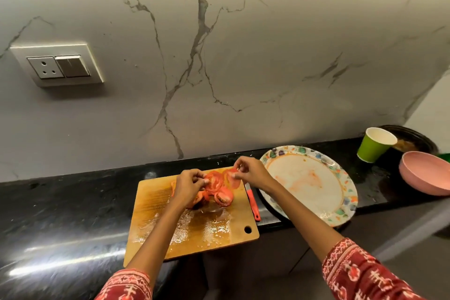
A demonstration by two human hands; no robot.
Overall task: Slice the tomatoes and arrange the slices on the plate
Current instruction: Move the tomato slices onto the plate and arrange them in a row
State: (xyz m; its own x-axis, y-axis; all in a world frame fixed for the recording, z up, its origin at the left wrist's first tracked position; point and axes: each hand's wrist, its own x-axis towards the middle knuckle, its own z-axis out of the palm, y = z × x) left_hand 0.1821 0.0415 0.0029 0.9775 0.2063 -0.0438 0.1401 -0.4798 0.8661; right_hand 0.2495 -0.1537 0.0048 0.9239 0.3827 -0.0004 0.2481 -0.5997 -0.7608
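Note:
A heap of red tomato slices (220,193) lies at the far end of a wet wooden cutting board (192,224). My left hand (188,185) pinches a slice (214,181) at the top of the heap. My right hand (248,170) holds another slice (231,179) by its edge, lifted just above the board's far right corner. To the right sits a large white plate (341,190) with a coloured patterned rim; it carries only reddish juice smears. A red-handled knife (253,203) lies between board and plate.
A green paper cup (375,145), a pink bowl (423,173) and a dark pan (414,140) stand at the far right on the black counter (60,207). A marble wall with a socket panel (57,64) rises close behind.

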